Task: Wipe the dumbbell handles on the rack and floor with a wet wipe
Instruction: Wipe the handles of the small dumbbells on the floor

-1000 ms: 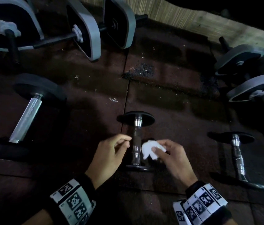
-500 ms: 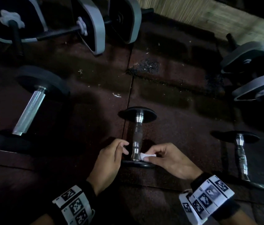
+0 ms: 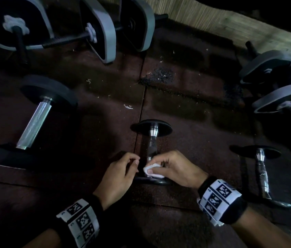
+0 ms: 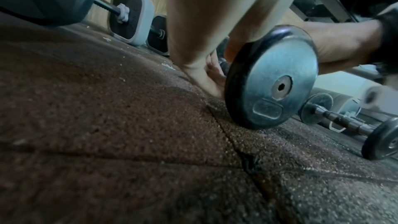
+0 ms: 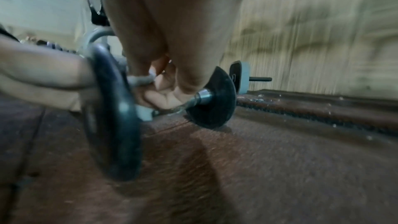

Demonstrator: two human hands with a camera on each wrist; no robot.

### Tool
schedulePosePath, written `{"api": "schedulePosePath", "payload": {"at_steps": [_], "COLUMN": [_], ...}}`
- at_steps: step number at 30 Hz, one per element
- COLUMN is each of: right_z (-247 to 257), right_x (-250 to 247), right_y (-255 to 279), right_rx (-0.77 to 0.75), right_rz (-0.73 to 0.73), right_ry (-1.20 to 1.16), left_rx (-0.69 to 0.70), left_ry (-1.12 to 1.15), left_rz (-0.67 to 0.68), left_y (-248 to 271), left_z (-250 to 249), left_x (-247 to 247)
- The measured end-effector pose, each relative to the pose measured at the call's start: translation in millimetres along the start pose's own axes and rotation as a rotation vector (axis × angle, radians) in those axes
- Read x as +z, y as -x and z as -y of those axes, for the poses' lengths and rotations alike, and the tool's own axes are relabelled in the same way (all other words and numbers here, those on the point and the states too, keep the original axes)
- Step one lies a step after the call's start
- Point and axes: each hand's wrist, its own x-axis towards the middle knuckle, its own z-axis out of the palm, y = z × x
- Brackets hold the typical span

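Rubber floor tiles (image 3: 203,158) seam between both hands; right hand (image 3: 176,169) pinches the wipe (image 3: 152,170) on the dumbbell (image 3: 151,140), left hand (image 3: 119,174) loosely curled, empty.

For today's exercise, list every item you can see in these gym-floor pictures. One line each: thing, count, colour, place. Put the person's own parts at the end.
Small dumbbell: one, black plates, chrome and dark handle, centre of floor between the hands.
Second small dumbbell: one, black plates, chrome handle, right of centre.
Large dumbbell: one, black plates, silver knurled handle, left.
Grey-edged plate dumbbells: several, black and grey, top left and far right by the wall.
Wet wipe: one, white, bunched at the centre handle's near end.
Floor mats: dark reddish-brown tiles, littered with crumbs.
Wrist bands: two, black with white marker patches.
Left hand: fingers curled beside the handle; hold unclear.
Right hand: pinches the wipe against the handle.
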Motion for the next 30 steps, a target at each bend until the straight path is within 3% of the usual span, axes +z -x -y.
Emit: {"api": "schedulePosePath", "payload": {"at_steps": [3, 6, 10, 15, 20, 22, 27, 28, 30], "right_z": [0, 2, 5, 7, 13, 12, -1, -2, 0], "right_x": [7, 4, 7, 2, 15, 26, 48, 54, 64], "right_y": [0, 0, -1, 3, 8, 11, 11, 9, 6], "right_rx": [-0.018, 0.021, -0.018, 0.07, 0.065, 0.087, 0.234, 0.253, 0.276], "right_rz": [-0.072, 0.028, -0.11, 0.003, -0.242, -0.312, -0.746, -0.808, -0.86], "right_ry": [0.024, -0.015, 0.107, -0.065, -0.471, -0.559, -0.617, -0.608, -0.612], "left_rx": [-0.014, -0.015, -0.009, -0.03, -0.055, -0.039, -0.069, -0.08, -0.111], "left_ry": [0.0, -0.028, -0.036, 0.041, 0.326, 0.303, -0.032, -0.086, -0.062], "left_rz": [0.007, 0.021, 0.021, 0.053, 0.169, 0.201, -0.037, 0.003, 0.205], "left_y": [-1, -1, -1, -2, -1, -1, -16, -17, -17], "left_z": [1, 2, 1, -7, -39, -38, -9, -8, -8], "left_x": [-1, -2, -1, -4, -13, -15, -24, -26, -24]}}
